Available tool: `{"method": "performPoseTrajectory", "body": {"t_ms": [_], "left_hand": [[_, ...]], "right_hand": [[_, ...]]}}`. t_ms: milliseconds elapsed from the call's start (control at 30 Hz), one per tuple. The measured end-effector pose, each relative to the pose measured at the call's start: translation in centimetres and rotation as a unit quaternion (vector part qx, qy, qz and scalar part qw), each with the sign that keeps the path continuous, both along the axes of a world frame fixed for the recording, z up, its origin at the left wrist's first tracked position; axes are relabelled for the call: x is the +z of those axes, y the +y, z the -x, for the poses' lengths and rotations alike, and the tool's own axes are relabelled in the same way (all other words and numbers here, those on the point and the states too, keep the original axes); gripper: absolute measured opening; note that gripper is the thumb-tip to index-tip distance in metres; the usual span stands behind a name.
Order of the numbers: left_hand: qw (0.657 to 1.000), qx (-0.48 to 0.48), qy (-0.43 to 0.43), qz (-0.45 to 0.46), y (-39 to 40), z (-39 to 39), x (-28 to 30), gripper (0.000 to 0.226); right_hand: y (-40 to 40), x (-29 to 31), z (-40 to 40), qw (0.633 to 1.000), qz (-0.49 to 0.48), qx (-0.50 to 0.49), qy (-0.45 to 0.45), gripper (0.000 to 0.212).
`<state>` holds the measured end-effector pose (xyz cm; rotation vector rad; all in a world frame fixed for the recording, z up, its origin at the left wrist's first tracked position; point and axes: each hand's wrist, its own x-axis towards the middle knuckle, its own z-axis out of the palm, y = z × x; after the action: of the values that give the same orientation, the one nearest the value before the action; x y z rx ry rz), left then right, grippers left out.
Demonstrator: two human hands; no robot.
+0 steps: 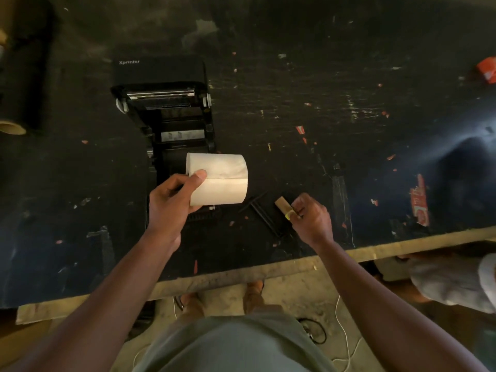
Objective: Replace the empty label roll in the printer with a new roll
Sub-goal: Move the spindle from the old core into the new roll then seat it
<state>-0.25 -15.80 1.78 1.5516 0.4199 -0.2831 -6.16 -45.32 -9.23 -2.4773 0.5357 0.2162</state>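
Note:
A black label printer [163, 103] stands open on the dark table, lid tipped back, roll bay exposed. My left hand [171, 202] grips a full white label roll [218, 178] by its left end, holding it just above the printer's front. My right hand [311, 216] is to the right, fingers pinched on a small brown cardboard core [281, 205] that rests at the table surface. A black spindle rod with its guide pieces [264, 213] lies on the table between the two hands.
The black table [295, 103] is scuffed and dotted with paper scraps. A large dark film roll [18, 76] lies at the far left. Red packaging bits [418, 202] sit at the right. The table's wooden front edge [241, 277] runs below my wrists.

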Motion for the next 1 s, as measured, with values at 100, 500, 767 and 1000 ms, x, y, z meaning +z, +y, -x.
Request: {"method": "performPoseTrajectory", "body": {"t_ms": [100,500,767,1000], "left_hand": [[0.999,0.014,0.019,0.033,1.1,0.8,0.1,0.039],[0.967,0.107,0.141,0.182,3.7,3.6,0.0,0.056],[0.95,0.119,0.135,0.256,4.7,4.0,0.0,0.059],[0.95,0.099,0.139,0.262,4.0,3.6,0.0,0.057]], "right_hand": [[0.4,0.3,-1.1,1.0,0.011,0.021,0.011,0.04],[6.6,1.6,-9.0,0.895,0.137,0.409,0.111,0.04],[2.3,6.6,-6.8,0.985,-0.118,0.019,-0.123,0.021],[3.6,10.9,-2.9,0.909,-0.316,-0.108,-0.25,0.03]]}}
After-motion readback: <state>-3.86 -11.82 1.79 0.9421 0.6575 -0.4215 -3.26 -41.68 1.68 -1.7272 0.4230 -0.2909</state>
